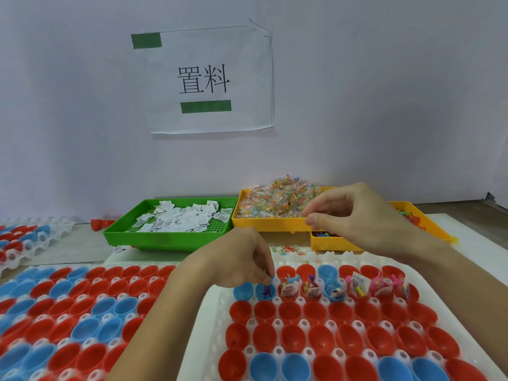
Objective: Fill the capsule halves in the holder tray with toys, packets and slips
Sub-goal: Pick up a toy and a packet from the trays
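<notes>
Left hand (pixel 242 259) is reaching down at mid-frame, its grip pinching a purple toy (pixel 266 289) that is sitting in a blue capsule half (pixel 265 292) in the white holder tray (pixel 211 320). Right hand (pixel 354 213) is hovering at right of centre over the yellow bin of candy packets (pixel 275 204), fingers curled, thumb and forefinger nearly touching; cannot tell if it is holding anything. Green bin of paper slips (pixel 176 218) is sitting left of it on the desk (pixel 71 251).

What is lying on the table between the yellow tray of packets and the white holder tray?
A few loose packets lie on the table between the yellow tray and the holder tray, seen in the head view.
</notes>
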